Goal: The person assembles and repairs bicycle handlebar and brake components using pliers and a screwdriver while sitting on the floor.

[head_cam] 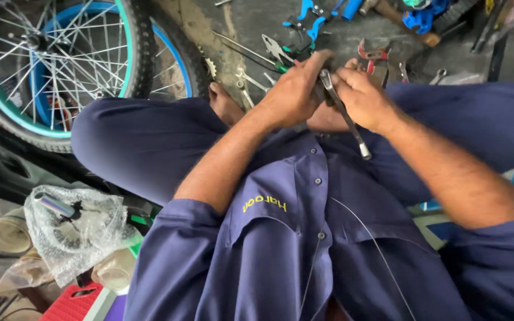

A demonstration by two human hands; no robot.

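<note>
Head view looks down at a person sitting with knees apart in dark blue work clothes. The left hand (292,89) and the right hand (361,95) meet in the middle, just above the lap. Both are curled shut around a long metal tool (345,113). The tool is thin and grey, and it slants down from between the fingers (319,62) toward the person's body. Its round socket end pokes out below the right hand. What the top end of the tool touches is hidden by the hands.

Just past the fingers, on the floor (352,41), lie many loose tools: silver spanners (246,80), red-handled pliers (373,54) and blue-handled pliers (310,15). They are near the hands but not touching them.

Far off to the left of the fingers stands a bicycle wheel (60,65) with a black tyre, a blue-green rim and shiny spokes. Below that, close to the person's left elbow, sits a lump of bubble wrap (72,229) with a dark part inside. A thin wire (382,261) runs down across the shirt.
</note>
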